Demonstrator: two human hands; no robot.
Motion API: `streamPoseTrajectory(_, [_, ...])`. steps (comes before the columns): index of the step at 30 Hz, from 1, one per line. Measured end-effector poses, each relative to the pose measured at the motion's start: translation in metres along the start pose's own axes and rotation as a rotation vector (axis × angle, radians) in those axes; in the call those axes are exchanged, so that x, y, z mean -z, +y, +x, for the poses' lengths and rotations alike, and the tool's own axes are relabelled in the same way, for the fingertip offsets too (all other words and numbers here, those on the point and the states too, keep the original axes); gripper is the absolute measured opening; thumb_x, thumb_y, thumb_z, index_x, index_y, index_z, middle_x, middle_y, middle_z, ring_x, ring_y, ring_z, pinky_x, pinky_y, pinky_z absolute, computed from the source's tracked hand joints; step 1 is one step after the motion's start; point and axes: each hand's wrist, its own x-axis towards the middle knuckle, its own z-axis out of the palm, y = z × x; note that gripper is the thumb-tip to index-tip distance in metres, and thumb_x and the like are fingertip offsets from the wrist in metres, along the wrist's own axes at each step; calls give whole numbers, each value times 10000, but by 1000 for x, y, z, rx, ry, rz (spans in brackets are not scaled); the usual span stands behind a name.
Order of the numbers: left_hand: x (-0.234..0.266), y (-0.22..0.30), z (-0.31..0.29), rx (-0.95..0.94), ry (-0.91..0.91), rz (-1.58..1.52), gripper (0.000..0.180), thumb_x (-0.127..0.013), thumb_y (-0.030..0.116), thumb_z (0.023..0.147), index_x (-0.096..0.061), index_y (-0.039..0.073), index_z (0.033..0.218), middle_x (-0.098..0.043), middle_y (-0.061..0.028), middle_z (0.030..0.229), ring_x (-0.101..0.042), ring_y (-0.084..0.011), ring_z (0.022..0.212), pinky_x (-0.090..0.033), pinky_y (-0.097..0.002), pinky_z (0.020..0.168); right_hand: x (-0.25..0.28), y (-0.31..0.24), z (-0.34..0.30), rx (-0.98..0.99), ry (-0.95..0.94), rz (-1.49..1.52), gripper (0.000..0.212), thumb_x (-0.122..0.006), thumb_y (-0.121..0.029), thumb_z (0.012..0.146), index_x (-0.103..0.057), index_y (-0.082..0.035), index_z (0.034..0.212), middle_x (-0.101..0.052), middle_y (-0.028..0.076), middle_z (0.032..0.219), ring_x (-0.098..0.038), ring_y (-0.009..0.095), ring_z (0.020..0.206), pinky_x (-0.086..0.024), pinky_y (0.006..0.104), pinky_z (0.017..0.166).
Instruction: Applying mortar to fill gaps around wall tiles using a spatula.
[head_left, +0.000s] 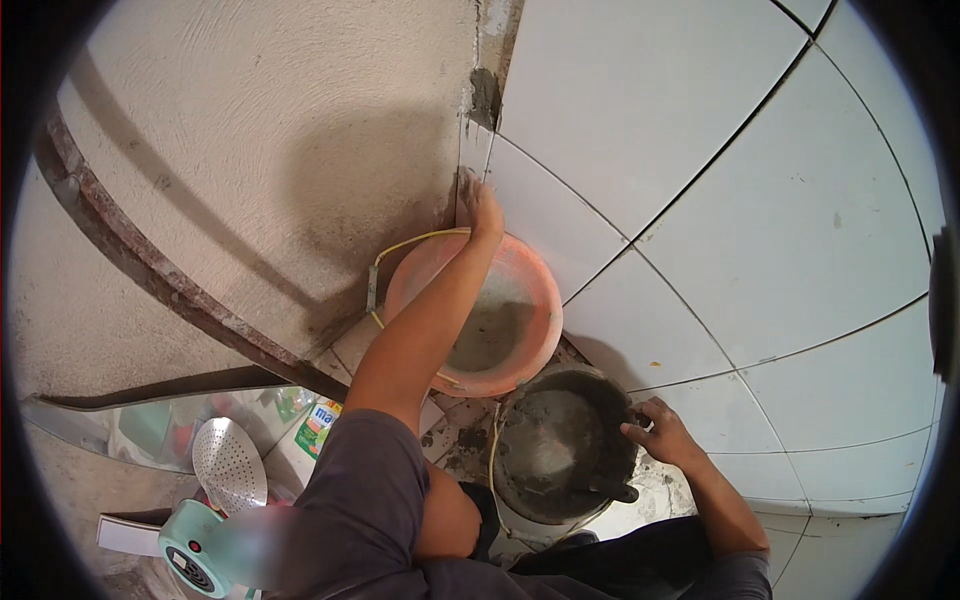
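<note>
My left hand (482,208) reaches over the orange bucket (548,300), its fingers stretched out against the narrow white tile strip (474,148) in the wall corner. Greyish, cloudy water (490,325) stands in that bucket, and my forearm hides part of it. By the right rim of a black bucket (520,505) is my right hand (665,435), fingers bent and apart, with nothing visible in it. Wet grey mortar (550,435) fills much of the black bucket. A dark handle (615,492) sticks out over its lower right rim; the rest of that tool is hard to make out.
Large white tiles (780,230) cover the right wall; the left wall (230,130) is rough plaster. A curved, dirty rail (190,300) crosses the left side. Below it are a perforated white scoop (228,462), a mint-green device (190,545) and a green-and-yellow packet (318,425).
</note>
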Motion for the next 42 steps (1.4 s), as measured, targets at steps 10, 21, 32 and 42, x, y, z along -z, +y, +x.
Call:
streamPoseTrajectory(10, [-3,69,-20,473,-45,-416,480,-415,293,888,-495,33,1284,-496,-81,1272,-475,-184,1108,-303,-287,987,1,1,-12,-60,18,41,397,-722,-292,777,-632,6,1024,-588,152,909,-603,250,777,-495,355,723])
streamPoseTrajectory(21, [74,124,-88,-134,-964,251,420,-476,144,850,-532,13,1244,-532,-135,1257,-477,-261,1158,-347,-390,990,17,-8,2,-18,58,194,371,-695,-290,797,-640,17,999,-613,189,876,-598,298,833,-475,376,739])
streamPoseTrajectory(32, [151,197,-204,-799,-1680,647,633,-550,92,706,-474,230,1319,-337,-137,1440,-274,-338,1352,-255,-485,1088,23,-10,6,-54,26,159,367,-665,-295,851,-601,3,1055,-562,99,943,-559,205,861,-465,312,723])
streamPoseTrajectory(42, [208,182,-192,-903,-1680,606,434,-528,133,792,-542,198,1220,-340,-105,1454,-252,-293,1372,-181,-467,1128,21,-17,10,8,111,48,401,-685,-320,820,-609,5,1043,-562,160,943,-577,297,833,-473,372,758])
